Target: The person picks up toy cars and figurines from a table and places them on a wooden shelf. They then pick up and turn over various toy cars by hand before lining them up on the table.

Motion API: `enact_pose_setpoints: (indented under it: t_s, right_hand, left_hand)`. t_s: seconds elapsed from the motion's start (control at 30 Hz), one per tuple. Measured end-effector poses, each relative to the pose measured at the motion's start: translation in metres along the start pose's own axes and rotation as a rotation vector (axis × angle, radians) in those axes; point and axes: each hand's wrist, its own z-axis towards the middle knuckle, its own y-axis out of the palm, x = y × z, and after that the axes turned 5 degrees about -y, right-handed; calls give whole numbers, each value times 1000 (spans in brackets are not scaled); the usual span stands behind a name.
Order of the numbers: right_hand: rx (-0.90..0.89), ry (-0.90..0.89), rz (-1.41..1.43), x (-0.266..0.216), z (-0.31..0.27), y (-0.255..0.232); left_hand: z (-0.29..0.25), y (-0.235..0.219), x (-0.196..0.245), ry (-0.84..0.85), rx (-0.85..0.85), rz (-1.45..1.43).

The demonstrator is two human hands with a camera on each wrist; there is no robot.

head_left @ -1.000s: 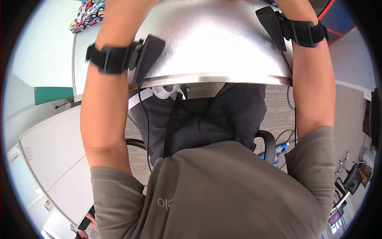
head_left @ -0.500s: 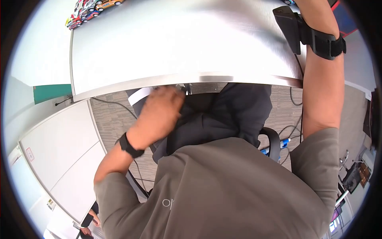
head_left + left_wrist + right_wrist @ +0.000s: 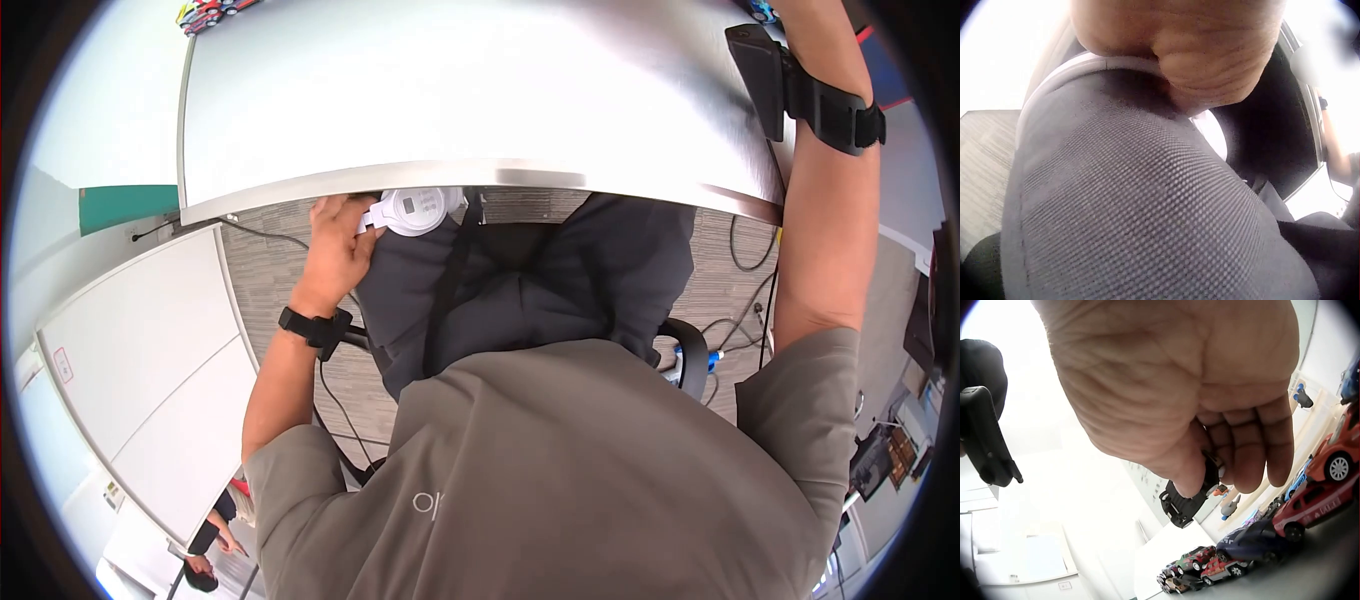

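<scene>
White headphones [image 3: 415, 210] lie on my lap just under the edge of the steel table [image 3: 480, 100]. My left hand [image 3: 350, 222] grips their band at the left side. In the left wrist view the white headphone band [image 3: 1085, 62] curves over grey trouser cloth [image 3: 1135, 206] below my palm. My right arm reaches over the table's far right, and the hand is out of the head view. In the right wrist view my right hand [image 3: 1210, 475] pinches a small black toy car [image 3: 1182, 503] between thumb and fingers, held above the table.
Toy cars [image 3: 205, 12] stand at the table's far left corner, and a row of toy cars [image 3: 1285, 525] lines the table beneath my right hand. A white cabinet [image 3: 130, 350] stands to my left. Cables [image 3: 745, 250] lie on the carpet near the chair armrest [image 3: 692, 355].
My left arm has come off the table top, dropped to my lap and taken hold of the white headphones. My right arm has shifted slightly farther right.
</scene>
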Motion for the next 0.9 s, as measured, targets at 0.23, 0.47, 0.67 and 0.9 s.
enact_pose_setpoints:
  t_s: [0.23,0.47,0.67,0.9]
  right_hand:
    - [31,-99,-124,3,-1,11]
    - [-26,-61,54,13,3,5]
    - [-50,-71,-5,10,1,5]
    - [-42,-88,7,10,2,5]
  left_hand:
    - [-14,9,-14,-50,94,-143]
    - [-18,12,-20,-47,147,-207]
    - [-21,16,-28,-105,141,-311]
    - [-26,17,-30,-152,133,-415]
